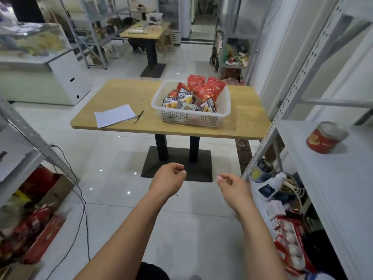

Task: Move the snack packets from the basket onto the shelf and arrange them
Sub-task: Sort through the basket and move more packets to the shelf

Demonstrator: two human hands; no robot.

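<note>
Snack packets (198,93) are piled in the white basket (191,118) on the wooden table (121,91), left hand (168,181) and right hand (234,185) both empty, fingers loosely curled, well short of it

White plastic basket (222,102), matt wood table (125,91)

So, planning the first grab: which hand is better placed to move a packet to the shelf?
Probably the right hand: the basket sits toward the right end of the table, and the shelf stands on that side. Both hold nothing.
</note>
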